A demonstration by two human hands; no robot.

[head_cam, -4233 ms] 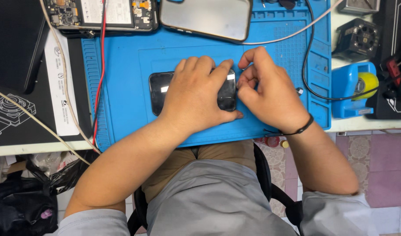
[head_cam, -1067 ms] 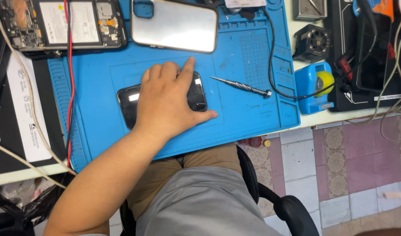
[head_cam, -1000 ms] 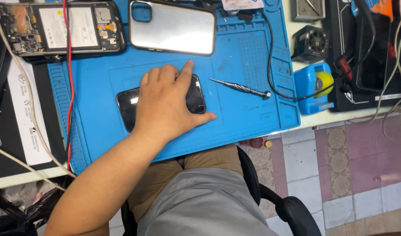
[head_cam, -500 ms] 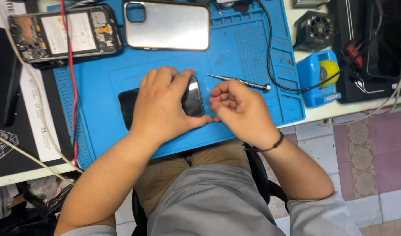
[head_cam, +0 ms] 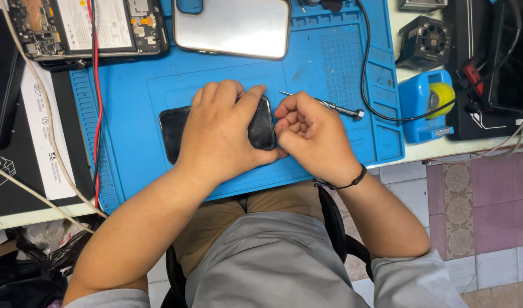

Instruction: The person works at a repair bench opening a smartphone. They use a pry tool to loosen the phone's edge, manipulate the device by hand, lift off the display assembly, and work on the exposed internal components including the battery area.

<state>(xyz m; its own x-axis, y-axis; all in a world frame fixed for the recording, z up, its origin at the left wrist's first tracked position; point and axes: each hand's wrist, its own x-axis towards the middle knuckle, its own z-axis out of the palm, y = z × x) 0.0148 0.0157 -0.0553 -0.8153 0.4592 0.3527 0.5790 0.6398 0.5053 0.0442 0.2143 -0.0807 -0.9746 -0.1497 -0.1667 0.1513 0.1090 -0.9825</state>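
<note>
In the head view, the left hand [head_cam: 218, 134] lies flat on a black phone [head_cam: 261, 122] and presses it onto the blue mat [head_cam: 341, 63], near the front edge of the worktop [head_cam: 427, 149]. Its grip is spread, fingers over the phone. The right hand [head_cam: 310, 134] is curled at the phone's right end; its grip is pressed together, and I cannot tell if it pinches something. A thin screwdriver [head_cam: 330, 106] lies just behind this hand. 1 silver phone [head_cam: 231, 27] lies face down near the mat's back edge, and 1 opened phone [head_cam: 84, 25] lies at the back left corner.
</note>
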